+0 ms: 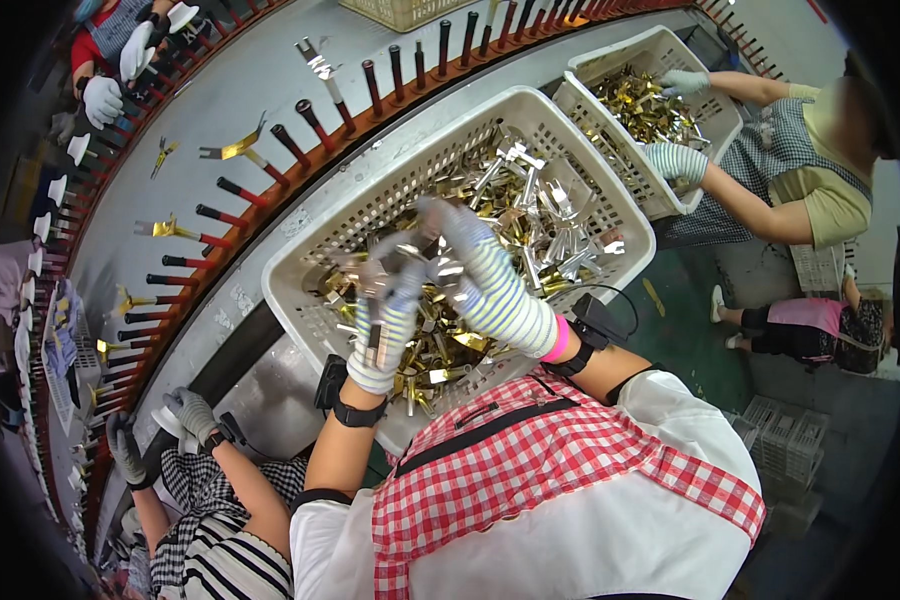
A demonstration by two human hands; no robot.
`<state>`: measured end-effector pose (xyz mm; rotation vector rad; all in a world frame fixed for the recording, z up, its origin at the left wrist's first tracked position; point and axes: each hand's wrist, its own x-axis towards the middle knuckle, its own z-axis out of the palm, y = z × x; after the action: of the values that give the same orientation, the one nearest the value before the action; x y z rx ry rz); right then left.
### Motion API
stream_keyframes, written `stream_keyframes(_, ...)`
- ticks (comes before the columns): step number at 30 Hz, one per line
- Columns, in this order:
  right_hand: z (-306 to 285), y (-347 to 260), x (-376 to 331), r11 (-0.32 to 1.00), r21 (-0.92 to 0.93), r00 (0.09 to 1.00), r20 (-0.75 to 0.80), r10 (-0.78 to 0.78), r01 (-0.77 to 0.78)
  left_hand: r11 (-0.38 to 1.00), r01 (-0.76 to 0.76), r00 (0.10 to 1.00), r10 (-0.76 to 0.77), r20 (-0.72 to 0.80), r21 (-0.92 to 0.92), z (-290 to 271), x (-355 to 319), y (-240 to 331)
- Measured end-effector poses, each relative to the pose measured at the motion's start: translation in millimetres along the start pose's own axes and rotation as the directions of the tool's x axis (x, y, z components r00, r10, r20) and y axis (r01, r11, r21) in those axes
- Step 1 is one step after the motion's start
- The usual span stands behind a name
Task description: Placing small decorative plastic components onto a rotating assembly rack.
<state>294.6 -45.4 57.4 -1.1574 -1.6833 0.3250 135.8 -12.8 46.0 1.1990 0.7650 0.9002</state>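
Both my hands are over a pale perforated plastic basket (400,197), heaped with small shiny metal pieces (545,215), gold and silver, some with forked ends. My left hand (395,310), in a striped knit glove, is low among the pieces at the basket's middle left. Just to its right, my right hand (490,270), gloved alike with a pink band at the wrist, reaches in with its fingers toward the left one. Motion smears the fingers of both hands. Silvery glints show between them, but whether either hand grips a piece cannot be made out.
Beyond the basket curves a brown rail of upright red-and-black pegs (315,125), a few bearing forked gold pieces (235,148). A second basket (602,130) adjoins on the right, with a co-worker's gloved hands (678,162) at it. Another co-worker's gloved hands (190,415) are at lower left.
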Motion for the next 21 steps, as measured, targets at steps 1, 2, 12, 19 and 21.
stream_keyframes(1, 6, 2, -8, 0.994, 0.075, 0.996, 0.023, 0.083, -0.085, 0.985, -0.012, 1.000, 0.014, -0.009, 0.171, 2, -6, -13)
stream_keyframes(2, 5, -3, -6, 0.978, 0.132, 0.985, 0.087, 0.149, -0.159, 0.987, -0.019, 0.999, 0.025, -0.035, 0.163, -1, -6, -26)
stream_keyframes(12, -21, 1, -17, 0.986, 0.030, 0.943, 0.297, 0.148, -0.165, 0.911, 0.248, 0.953, -0.170, 0.249, -0.329, -2, -7, -50)
stream_keyframes(19, -108, 69, -34, 0.722, -0.686, 0.956, 0.143, 0.255, -0.090, 0.889, 0.332, 0.943, -0.308, 0.126, -0.315, -20, 13, 8)
stream_keyframes(21, -129, 105, -58, 0.563, -0.824, 0.925, 0.254, 0.283, 0.054, 0.896, 0.318, 0.948, -0.297, 0.115, -0.310, -28, 18, 10)
